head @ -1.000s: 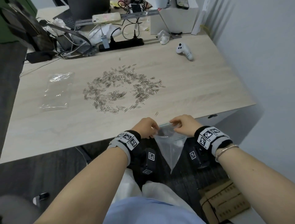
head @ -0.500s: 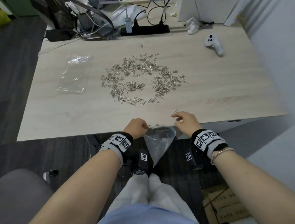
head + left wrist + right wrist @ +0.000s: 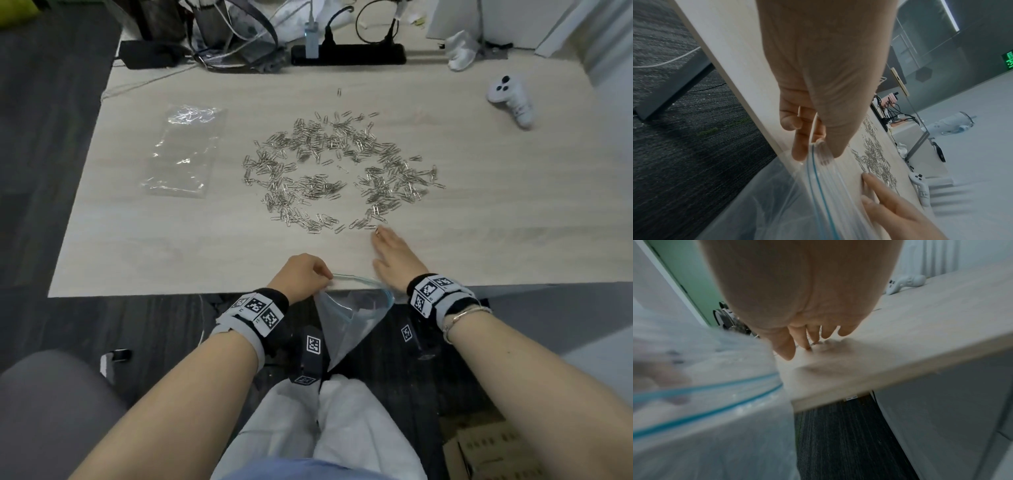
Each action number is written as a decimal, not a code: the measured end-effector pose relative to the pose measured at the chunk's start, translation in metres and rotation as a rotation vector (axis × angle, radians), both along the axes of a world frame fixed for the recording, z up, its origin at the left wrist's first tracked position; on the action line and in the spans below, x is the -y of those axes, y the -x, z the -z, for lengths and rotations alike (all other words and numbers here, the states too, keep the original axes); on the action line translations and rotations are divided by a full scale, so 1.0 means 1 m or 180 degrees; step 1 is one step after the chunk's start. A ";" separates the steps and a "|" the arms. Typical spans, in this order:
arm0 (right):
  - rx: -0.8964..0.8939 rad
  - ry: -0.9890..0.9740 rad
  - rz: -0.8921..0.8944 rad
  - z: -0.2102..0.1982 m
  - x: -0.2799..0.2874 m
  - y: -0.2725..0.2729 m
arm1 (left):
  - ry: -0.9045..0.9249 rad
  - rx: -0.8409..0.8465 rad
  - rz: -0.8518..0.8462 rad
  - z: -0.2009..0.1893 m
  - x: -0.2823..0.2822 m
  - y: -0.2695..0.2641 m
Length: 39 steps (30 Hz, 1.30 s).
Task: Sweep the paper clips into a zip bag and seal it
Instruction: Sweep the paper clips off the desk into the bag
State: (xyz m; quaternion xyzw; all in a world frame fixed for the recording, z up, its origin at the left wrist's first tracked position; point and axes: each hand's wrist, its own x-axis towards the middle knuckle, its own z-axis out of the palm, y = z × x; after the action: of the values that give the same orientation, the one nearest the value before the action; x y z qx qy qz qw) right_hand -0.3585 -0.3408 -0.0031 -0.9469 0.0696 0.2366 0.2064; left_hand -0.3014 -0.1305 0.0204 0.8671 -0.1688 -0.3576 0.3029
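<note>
A wide ring of silver paper clips [image 3: 339, 171] lies spread on the light wooden table [image 3: 171, 246]. A clear zip bag [image 3: 352, 318] with a blue seal line hangs below the table's near edge, its mouth gaping. My left hand [image 3: 305, 274] pinches the bag's left rim [image 3: 813, 146] between thumb and fingers at the edge. My right hand [image 3: 390, 253] lies flat on the table with straight fingers, its fingertips [image 3: 807, 344] touching the nearest clips at the ring's front. In the right wrist view the bag [image 3: 705, 394] is blurred at the left.
A second clear bag [image 3: 181, 150] lies flat at the table's left. A white controller [image 3: 510, 99] rests at the far right. A black power strip [image 3: 349, 54], cables and a crumpled white cloth [image 3: 462, 51] line the back edge. A cardboard box [image 3: 496, 452] sits on the floor.
My right hand let go of the bag's right rim and reached forward onto the table to the nearest clips. The left hand still holds the bag at the edge.
</note>
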 end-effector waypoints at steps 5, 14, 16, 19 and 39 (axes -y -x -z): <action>0.0601 -0.0394 0.0226 -0.002 -0.001 -0.027 | 0.0020 -0.0061 -0.0161 0.004 -0.005 -0.004; 0.1052 -0.0170 0.1253 0.006 0.097 -0.060 | -0.0045 -0.0241 -0.0522 0.007 0.018 -0.015; 0.0967 -0.0041 0.1290 0.011 0.121 -0.072 | -0.0081 -0.0252 -0.0647 0.009 0.024 -0.018; 0.0785 0.0013 0.1382 0.018 0.143 -0.086 | -0.0076 -0.0310 -0.0863 0.009 0.033 -0.021; 0.0490 -0.0156 -0.0445 0.029 0.032 -0.132 | -0.0202 -0.0410 -0.1645 0.010 0.025 -0.036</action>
State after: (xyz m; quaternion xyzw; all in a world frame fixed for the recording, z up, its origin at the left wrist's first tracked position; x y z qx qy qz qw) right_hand -0.2264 -0.3728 -0.0317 -0.9595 -0.0186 0.1785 0.2171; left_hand -0.2651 -0.1551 0.0104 0.8659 0.0891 -0.3279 0.3670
